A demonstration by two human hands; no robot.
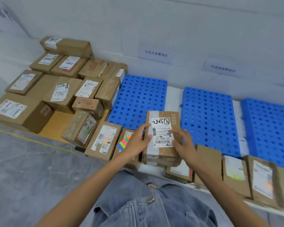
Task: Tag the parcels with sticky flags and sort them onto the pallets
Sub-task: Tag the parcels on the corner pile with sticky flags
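Note:
A brown cardboard parcel (pixel 162 118) with a white shipping label stands in front of me, on top of another parcel. My left hand (pixel 138 141) grips its left edge, thumb on the label side. My right hand (pixel 183 142) holds its right edge with fingers over the label. A pad of coloured sticky flags (pixel 123 142) lies on a parcel just left of my left hand. Three blue perforated pallets sit against the wall: left (pixel 138 99), middle (pixel 208 118), right (pixel 269 128).
A pile of several brown parcels (pixel 59 89) fills the left side. More parcels (pixel 236 174) stand in a row at the lower right, some bearing flags. White paper signs (pixel 156 54) hang on the wall above the pallets. Grey floor lies at the lower left.

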